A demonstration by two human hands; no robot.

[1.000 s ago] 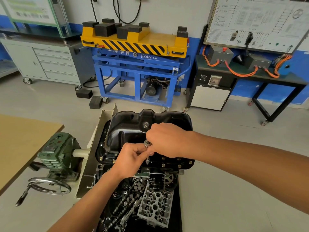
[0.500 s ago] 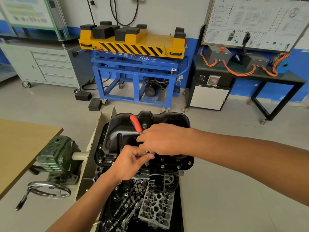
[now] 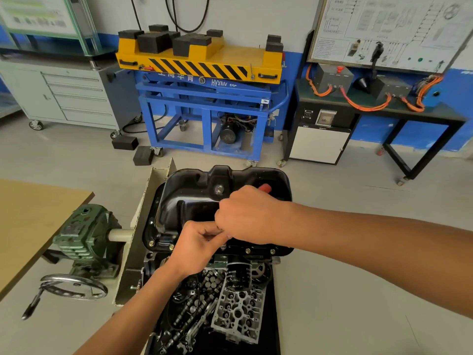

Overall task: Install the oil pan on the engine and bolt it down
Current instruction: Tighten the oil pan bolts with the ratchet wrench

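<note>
1. Oil pan point(image 3: 194, 208): I see it black and glossy at the middle of my view, seated on the engine with its sump side up. The near flange at 6 o'clock carries a row of bolts point(image 3: 247, 251).
2. My operator's right hand point(image 3: 249, 216) comes in from 3 o'clock and is fisted round a red-handled wrench point(image 3: 265, 187). Only the red tip shows, poking past the knuckles toward 1 o'clock over the pan.
3. The left hand point(image 3: 197, 247) reaches up from 7 o'clock, its fingers curled and its thumb and forefinger pinched at the socket shaft point(image 3: 223, 245) just under the right fist. The shaft stands on the near flange; I cannot see the bolt beneath it.
4. The two hands touch each other above that flange.
5. An oil filter point(image 3: 238, 274) sits just below the flange at 6 o'clock, with a cylinder head point(image 3: 238, 313) and camshafts point(image 3: 184, 313) in the black tray below it.
6. At the pan's 9 o'clock, a beige stand plate point(image 3: 153, 201) joins a green gearbox point(image 3: 87, 231), with a handwheel point(image 3: 74, 290) at 8 o'clock.
7. A wooden table point(image 3: 33, 219) lies further out at 9 o'clock, and a yellow lift table point(image 3: 199, 60) stands well apart at 12 o'clock.
</note>
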